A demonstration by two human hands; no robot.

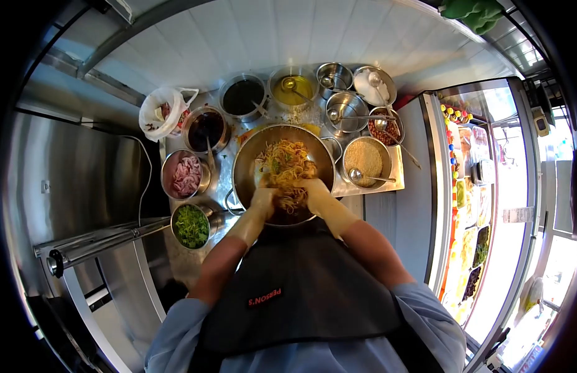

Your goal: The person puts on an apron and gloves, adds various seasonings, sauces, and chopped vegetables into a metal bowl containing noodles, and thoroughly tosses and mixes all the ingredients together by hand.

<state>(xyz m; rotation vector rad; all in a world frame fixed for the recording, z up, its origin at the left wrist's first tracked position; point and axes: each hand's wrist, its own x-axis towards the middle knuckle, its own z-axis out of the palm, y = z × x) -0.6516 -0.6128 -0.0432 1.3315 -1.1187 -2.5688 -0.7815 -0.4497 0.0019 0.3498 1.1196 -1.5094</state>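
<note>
A large steel pot (243, 163) with side handles stands in front of me, with a tangle of sauced noodles (285, 156) inside. Both my hands wear thin pale gloves and are down in the pot. My left hand (265, 196) grips the noodles from the left side. From the right, my right hand (309, 190) is closed into the same tangle. Some strands hang between the two hands, over the near part of the pot. My fingertips are partly covered by noodles and a little blurred.
Left of the pot are bowls of chopped greens (191, 227), sliced pink onion (187, 176) and dark sauce (204, 129). Behind stand black liquid (242, 96) and yellow oil (293, 90). Right are sesame-like grains (364, 158) and peanuts (385, 130). A glass display case (469, 205) stands far right.
</note>
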